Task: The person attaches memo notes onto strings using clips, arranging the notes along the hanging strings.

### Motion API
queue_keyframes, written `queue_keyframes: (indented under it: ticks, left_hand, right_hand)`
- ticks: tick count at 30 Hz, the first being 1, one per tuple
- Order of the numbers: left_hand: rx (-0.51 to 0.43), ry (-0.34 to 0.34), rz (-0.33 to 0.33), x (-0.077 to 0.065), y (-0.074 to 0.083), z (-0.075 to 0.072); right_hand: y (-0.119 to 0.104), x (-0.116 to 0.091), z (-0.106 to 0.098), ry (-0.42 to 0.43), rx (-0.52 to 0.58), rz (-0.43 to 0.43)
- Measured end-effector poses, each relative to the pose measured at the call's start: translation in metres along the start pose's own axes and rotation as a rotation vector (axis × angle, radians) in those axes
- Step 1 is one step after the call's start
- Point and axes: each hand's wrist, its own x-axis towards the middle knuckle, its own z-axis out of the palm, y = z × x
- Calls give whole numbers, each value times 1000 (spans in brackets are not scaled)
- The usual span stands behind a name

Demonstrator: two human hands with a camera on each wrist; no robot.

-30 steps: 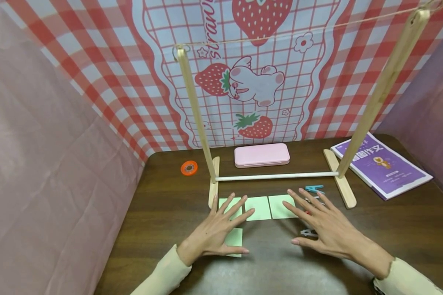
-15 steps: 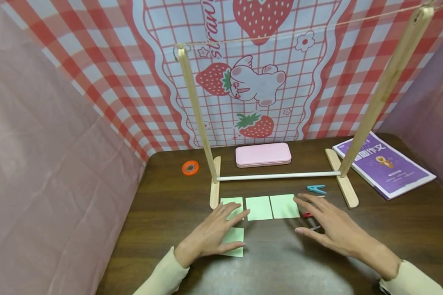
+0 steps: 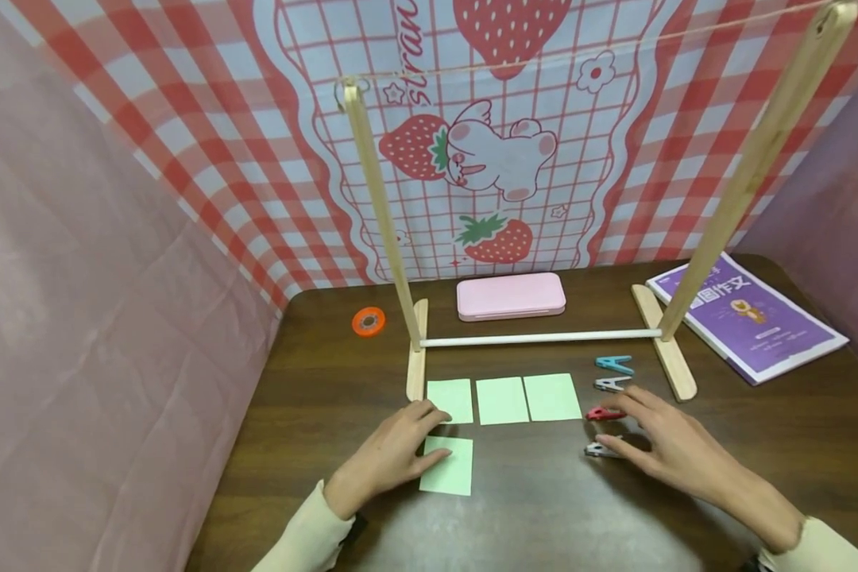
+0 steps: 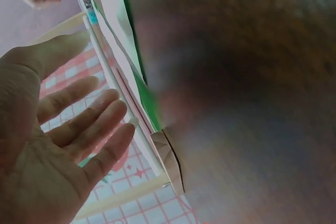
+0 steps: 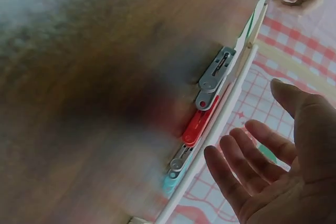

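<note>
My left hand [image 3: 393, 449] is beside the left green sticky notes, fingers loosely bent and holding nothing. Its thumb overlaps the near note [image 3: 452, 473], and its fingers cover a corner of the back left note [image 3: 454, 397]. To their right lie a middle note [image 3: 502, 401] and a right note [image 3: 554, 397]. My right hand [image 3: 675, 445] hovers at the clothespins with a gap between thumb and fingers. Nearest to it are a red clothespin [image 3: 602, 414] and a grey clothespin [image 3: 600, 450]; behind lie a pale one and a blue clothespin [image 3: 615, 365]. The right wrist view shows that palm bare.
A wooden stand with a left post [image 3: 382, 214], a right post [image 3: 751, 175], a white crossbar [image 3: 536, 339] and a string rises behind the notes. At the back are a pink case [image 3: 511, 296], an orange disc [image 3: 368, 322] and a purple book [image 3: 758, 326].
Both hands have drawn back and lowered, the left one leftward off the notes, the right one rightward. Their spread fingers have relaxed, and more of the notes and clothespins shows.
</note>
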Motion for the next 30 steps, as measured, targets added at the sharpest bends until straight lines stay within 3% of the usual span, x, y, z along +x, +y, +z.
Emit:
queue_keyframes:
  ticks: [7, 13, 20, 30]
  left_hand:
    - [-33, -61, -42, -1, -3, -1]
    - [-53, -84, -45, -1, -5, 0]
    - [-97, -139, -95, -1, -4, -1]
    - [-196, -143, -106, 1, -7, 1]
  right_hand:
    - [4, -9, 0, -58, -34, 26]
    - [7, -16, 3, -80, -11, 2]
    - [10, -21, 5, -99, -40, -9]
    - [14, -22, 6, -91, 18, -45]
